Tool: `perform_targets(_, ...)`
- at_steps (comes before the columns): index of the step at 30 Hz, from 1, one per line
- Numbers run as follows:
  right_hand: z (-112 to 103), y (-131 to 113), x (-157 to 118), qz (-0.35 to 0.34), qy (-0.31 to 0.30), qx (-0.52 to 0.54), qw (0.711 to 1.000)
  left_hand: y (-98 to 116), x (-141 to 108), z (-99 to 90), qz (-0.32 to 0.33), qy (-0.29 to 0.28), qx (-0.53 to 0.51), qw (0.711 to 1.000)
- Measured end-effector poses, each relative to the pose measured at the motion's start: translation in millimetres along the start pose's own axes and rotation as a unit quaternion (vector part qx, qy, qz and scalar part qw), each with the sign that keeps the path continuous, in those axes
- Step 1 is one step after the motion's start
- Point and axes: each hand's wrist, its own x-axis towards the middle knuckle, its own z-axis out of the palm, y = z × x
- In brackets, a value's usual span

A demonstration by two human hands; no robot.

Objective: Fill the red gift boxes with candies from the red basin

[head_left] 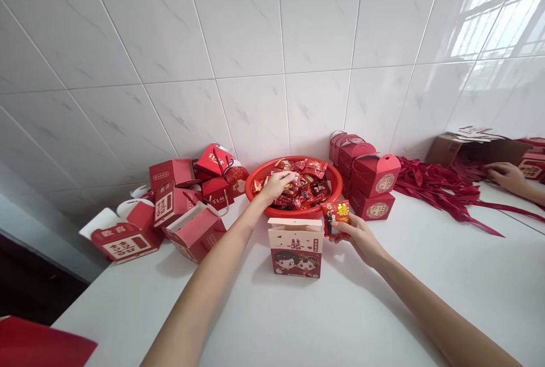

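A red plastic basket (252, 192) full of small red wrapped packets stands against the tiled wall. My left hand (277, 185) reaches over it, fingers closed on a packet at the top of the pile. My right hand (355, 235) pinches a red packet with gold characters (336, 215), upright at the basket's front right edge. Between my forearms an open-topped pink and red box (296, 251), printed with two cartoon figures, stands upright on the white table, just left of the held packet.
Open red boxes (191, 231) crowd the left side of the table (340, 321). Stacked red boxes (374, 185) stand right of the basket. Farther right lie dark red ribbons (443, 191), a cardboard box (445, 150) and another person's hand (508, 178).
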Motion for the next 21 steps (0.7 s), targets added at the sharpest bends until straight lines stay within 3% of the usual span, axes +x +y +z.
perform_targets(8, 0, 3, 1, -0.001, 0.002, 0.001, 1.0, 3, -2, 1.4, -0.031, 0.017, -0.044, 0.998)
perform_targets(11, 0, 3, 1, 0.0, 0.002, 0.001, 1.0, -3, 3, -2.0, -0.002, 0.028, -0.016, 0.999)
perform_targets(16, 0, 3, 1, 0.002, 0.004, 0.004, 1.0, -12, 9, -5.1, 0.078, 0.046, 0.122, 0.988)
perform_targets(18, 1, 3, 1, 0.001, 0.005, 0.005, 1.0, -10, 7, -3.6, 0.088, 0.022, 0.169, 0.981)
perform_targets(21, 2, 2, 0, -0.003, 0.008, 0.011, 1.0, -3, 1, 0.5, 0.065, -0.106, 0.263, 0.957)
